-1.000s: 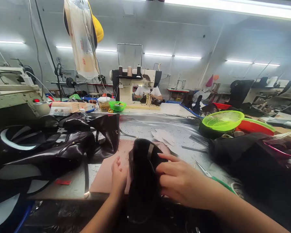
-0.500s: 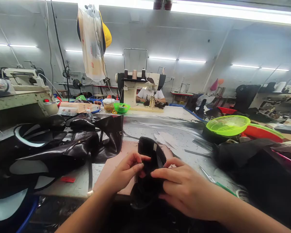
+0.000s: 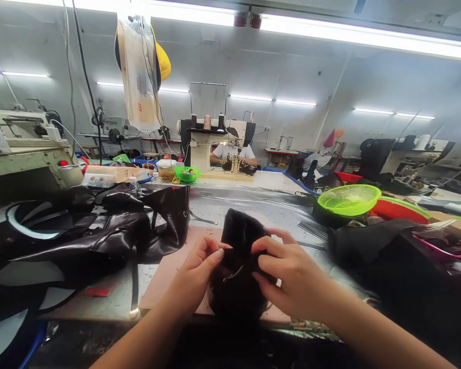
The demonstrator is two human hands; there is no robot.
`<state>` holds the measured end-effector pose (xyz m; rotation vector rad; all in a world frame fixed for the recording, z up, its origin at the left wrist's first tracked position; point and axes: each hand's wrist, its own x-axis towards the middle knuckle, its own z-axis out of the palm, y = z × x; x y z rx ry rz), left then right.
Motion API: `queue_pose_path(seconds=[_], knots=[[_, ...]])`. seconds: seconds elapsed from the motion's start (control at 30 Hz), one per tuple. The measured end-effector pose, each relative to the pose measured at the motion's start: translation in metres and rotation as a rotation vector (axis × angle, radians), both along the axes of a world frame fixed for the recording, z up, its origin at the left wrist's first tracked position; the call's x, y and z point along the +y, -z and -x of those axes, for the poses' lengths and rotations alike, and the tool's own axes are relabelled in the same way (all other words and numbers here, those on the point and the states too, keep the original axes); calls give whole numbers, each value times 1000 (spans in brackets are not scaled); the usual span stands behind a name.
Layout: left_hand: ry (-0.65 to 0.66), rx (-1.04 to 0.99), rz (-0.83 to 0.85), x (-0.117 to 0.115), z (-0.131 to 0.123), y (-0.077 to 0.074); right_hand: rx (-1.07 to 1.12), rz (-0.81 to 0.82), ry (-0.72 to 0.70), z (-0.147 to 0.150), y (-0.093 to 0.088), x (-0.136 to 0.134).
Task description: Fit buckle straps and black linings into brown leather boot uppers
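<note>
Between my hands is a black leather boot upper [image 3: 236, 294], its upper end raised over a pinkish sheet [image 3: 165, 274] on the bench. My left hand [image 3: 200, 264] pinches its left edge between thumb and fingertips. With bent fingers, my right hand [image 3: 292, 271] grips the opposite side, and the palm side is hidden. A small pale glint shows on the dark surface between the hands. More dark, shiny boot uppers [image 3: 119, 238], one with a small buckle, lie heaped left of my left hand.
A dark strap [image 3: 134, 284] and a red scrap [image 3: 98, 291] lie at left. Right stand a green basket [image 3: 349, 199] and black fabric [image 3: 392, 261]. Across the bench, a person [image 3: 234, 154] sits behind a sewing machine [image 3: 203, 146]. A bag [image 3: 138, 77] and yellow cap [image 3: 162, 61] hang above.
The boot upper has turned and now shows a broader dark face toward me. My right hand has shifted up along its side; my left still pinches the edge. The view has swung slightly right.
</note>
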<state>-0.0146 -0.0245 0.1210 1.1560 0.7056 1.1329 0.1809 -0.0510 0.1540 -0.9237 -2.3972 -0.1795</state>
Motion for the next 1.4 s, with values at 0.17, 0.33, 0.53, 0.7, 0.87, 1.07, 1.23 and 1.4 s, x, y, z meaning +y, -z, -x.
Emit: queue_pose_path(seconds=[0.17,0.33,0.53,0.7,0.87,1.07,1.23,1.4], knots=[[-20,124,-104,-11,-6,2,-58,203,10,-5,-12,-9],[88,210,-215,-30,-22,14,5,215,126,-3,-10,-23],[-217,367,-492,-18,1,19,20,70,219,-13,12,-38],[-54,631,-583,-8,-9,32,-11,54,180,-13,20,-48],[-89,808,-516,9,-8,37,-153,81,4,-25,5,-56],[68,811,-575,43,-7,33,-125,16,-19,-25,3,-51],[-568,478,-696,45,-17,21,39,2,132,-4,10,-24],[-42,672,-672,13,0,-6,198,69,131,8,8,3]])
